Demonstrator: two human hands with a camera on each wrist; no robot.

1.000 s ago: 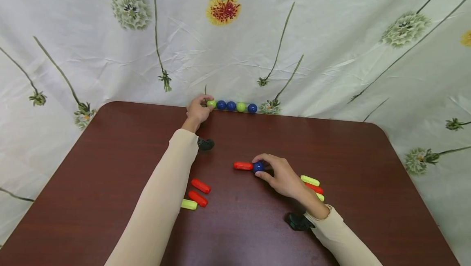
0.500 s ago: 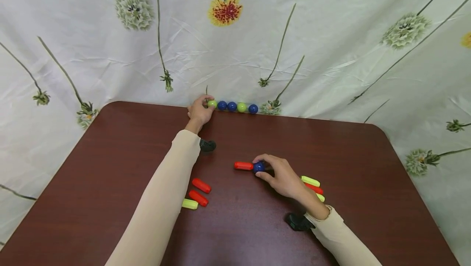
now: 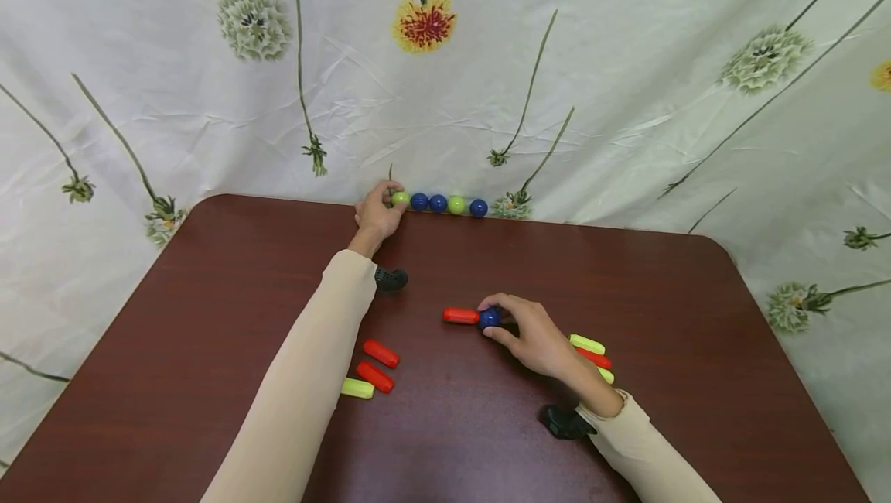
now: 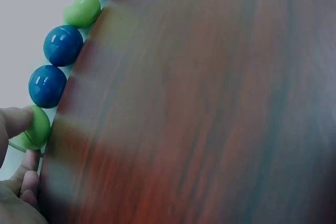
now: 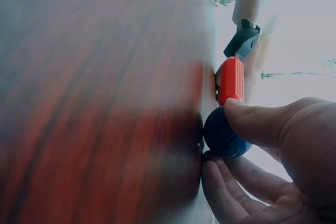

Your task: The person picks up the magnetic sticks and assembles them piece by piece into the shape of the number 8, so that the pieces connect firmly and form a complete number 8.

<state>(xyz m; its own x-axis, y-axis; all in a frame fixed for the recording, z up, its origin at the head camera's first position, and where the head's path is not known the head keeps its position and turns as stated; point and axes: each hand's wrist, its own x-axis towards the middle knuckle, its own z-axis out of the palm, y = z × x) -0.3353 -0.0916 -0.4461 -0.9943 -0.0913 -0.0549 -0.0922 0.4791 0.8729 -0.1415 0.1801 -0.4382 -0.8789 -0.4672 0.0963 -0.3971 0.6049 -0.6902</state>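
At the table's far edge, the left hand (image 3: 378, 214) pinches a green ball (image 4: 38, 128) between thumb and fingers. That ball is the left end of a row with blue balls (image 3: 438, 203), another green ball (image 3: 455, 205) and a blue ball (image 3: 478, 208) at the right end. Nearer the middle, the right hand (image 3: 534, 334) grips a blue ball (image 3: 489, 318) resting on the table. A red stick (image 3: 460, 316) lies end-on against this ball's left side, also seen in the right wrist view as a ribbed red piece (image 5: 231, 80).
Two red sticks (image 3: 380, 353) and a yellow-green stick (image 3: 358, 388) lie beside the left forearm, which partly covers the latter. Yellow-green sticks (image 3: 588, 343) and a red one (image 3: 595, 357) lie beyond the right wrist. A flowered cloth (image 3: 445, 85) hangs behind the dark table (image 3: 445, 441).
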